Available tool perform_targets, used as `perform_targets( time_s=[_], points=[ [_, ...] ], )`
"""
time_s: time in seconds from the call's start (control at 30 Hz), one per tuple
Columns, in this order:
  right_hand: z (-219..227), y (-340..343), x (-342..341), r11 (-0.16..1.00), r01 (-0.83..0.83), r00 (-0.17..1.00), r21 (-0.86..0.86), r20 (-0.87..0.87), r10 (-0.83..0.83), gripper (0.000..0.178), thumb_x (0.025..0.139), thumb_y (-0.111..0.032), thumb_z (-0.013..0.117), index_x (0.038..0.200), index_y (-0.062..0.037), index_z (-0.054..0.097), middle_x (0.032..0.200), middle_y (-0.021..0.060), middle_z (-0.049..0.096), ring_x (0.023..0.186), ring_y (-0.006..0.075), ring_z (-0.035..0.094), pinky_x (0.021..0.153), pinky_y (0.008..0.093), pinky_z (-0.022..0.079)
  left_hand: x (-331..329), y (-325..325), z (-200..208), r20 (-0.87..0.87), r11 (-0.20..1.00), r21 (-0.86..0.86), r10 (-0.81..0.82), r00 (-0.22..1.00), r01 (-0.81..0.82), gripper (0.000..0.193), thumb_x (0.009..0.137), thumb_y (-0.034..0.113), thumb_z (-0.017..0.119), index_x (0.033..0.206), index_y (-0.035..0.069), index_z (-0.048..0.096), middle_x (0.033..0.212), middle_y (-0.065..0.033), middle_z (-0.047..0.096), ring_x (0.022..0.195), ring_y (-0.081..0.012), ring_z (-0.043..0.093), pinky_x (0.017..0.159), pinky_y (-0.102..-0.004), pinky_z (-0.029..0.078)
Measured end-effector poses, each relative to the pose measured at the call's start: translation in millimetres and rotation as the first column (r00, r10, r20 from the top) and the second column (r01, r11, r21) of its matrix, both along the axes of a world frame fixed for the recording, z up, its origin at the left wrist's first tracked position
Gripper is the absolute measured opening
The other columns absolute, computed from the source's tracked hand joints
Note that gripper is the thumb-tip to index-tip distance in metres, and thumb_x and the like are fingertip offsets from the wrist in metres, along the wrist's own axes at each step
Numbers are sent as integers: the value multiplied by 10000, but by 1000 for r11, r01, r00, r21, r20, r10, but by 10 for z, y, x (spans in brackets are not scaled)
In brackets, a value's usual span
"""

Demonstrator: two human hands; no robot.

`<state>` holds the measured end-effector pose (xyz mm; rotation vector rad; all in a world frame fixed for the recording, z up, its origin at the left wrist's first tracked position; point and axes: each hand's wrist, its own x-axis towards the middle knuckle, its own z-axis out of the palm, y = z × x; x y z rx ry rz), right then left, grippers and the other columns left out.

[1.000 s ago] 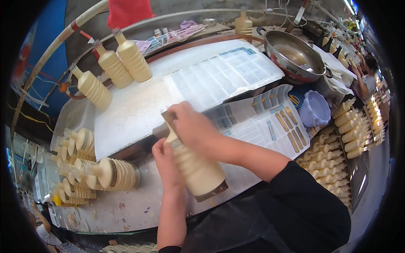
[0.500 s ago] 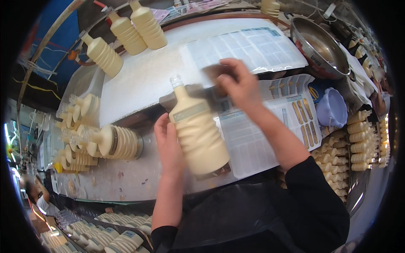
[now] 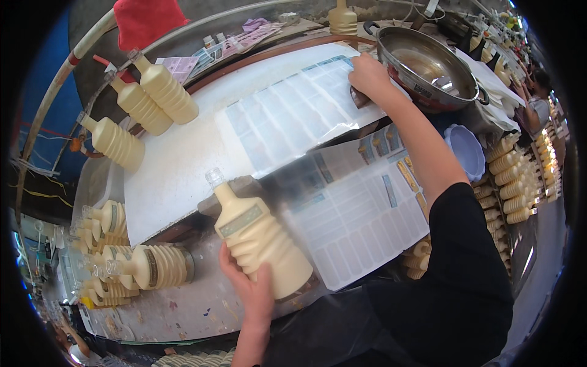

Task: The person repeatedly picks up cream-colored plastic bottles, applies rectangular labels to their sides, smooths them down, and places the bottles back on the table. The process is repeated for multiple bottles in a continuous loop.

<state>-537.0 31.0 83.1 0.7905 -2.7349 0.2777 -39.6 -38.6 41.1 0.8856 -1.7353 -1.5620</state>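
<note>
Left hand [image 3: 247, 287] on a cream bottle [image 3: 263, 244], right hand [image 3: 370, 79] over a gridded sheet [image 3: 293, 110]

From where I stood, the cream bottle lay tilted in front of the person, on the near side of the table [image 3: 202, 315]. Its clear-topped neck pointed up and to the left, passing over a grey block [image 3: 246, 188]; I couldn't tell whether the two touched. A greyish-green band crossed its shoulder. The left hand's grip was part-way open, as wide as the bottle's side needed, with the thumb pressed on the ribbed front and the fingers along the left edge.

The right arm stretched well forward. That hand's grip was curled closed around a small dark brown piece [image 3: 359, 98], at the far right corner of the gridded sheet, just beside a wide metal pan [image 3: 428, 101]. The sheet lay on a white board [image 3: 177, 159]. A second sheet [image 3: 361, 226], printed with rows of pale strips, spread nearer the person, to the right of the bottle.

Three more bottles [image 3: 162, 88] stood at the far left, below a red cloth [image 3: 147, 21], and a cluster of others [image 3: 162, 267] lay at the table's left end. Off to the right sat a pale violet bucket [image 3: 468, 156].
</note>
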Motion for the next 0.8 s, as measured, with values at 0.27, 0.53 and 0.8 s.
perform_targets(
  time_s=[0.27,0.53,0.8],
  points=[
    [99,-142,128,964,-90,982,251,181,44,257,941,-145,547,1064,-32,741,1132,213,712,1006,398,693,937,478,536,83,-22,-91,-35,999,-47,-22,999,20,849,852,50,610,1583,-9,182,1553,-245,341,1409,-332,414,1195,-452,324],
    [-118,257,-174,992,-111,993,57,57,108,341,938,-121,513,1202,-90,727,1183,174,715,1098,368,673,941,456,536,30,9,-35,-28,997,-79,-23,999,21,838,875,70,627,1588,-6,192,1551,-235,353,1396,-324,428,1189,-447,332],
    [68,-41,98,938,-235,967,253,162,199,354,940,-97,486,1211,-90,713,1134,189,726,1065,368,688,925,469,539,63,-26,-112,-33,998,-57,-8,999,6,818,875,58,623,1584,-3,218,1529,-225,379,1384,-314,443,1176,-440,350]
  ],
)
